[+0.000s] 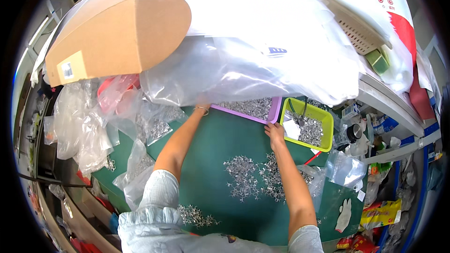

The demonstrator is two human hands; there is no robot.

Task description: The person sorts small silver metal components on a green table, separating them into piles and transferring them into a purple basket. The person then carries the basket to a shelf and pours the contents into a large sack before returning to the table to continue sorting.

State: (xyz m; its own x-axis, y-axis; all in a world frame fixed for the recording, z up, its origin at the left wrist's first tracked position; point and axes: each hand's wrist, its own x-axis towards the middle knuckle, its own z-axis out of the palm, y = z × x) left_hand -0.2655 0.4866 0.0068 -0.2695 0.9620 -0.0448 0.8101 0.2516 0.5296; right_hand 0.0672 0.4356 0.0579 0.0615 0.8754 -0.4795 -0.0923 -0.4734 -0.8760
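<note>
A purple tray full of small silvery metal pieces lies at the far side of the green table, partly under clear plastic sheeting. My right hand grips its near right corner, fingers curled at the rim. My left hand, with a bracelet at the wrist, reaches to the tray's left end; its fingers are hidden by the plastic. Just right of my right hand stands a yellow-green basket, holding similar metal pieces, a white paper and a dark-handled tool. Loose metal pieces lie in piles beside my right forearm.
A large pile of plastic sheeting and a cardboard box overhang the far edge. Clear bags crowd the left. A red pen, a plastic bag and a white glove lie right. Another metal pile sits near my body.
</note>
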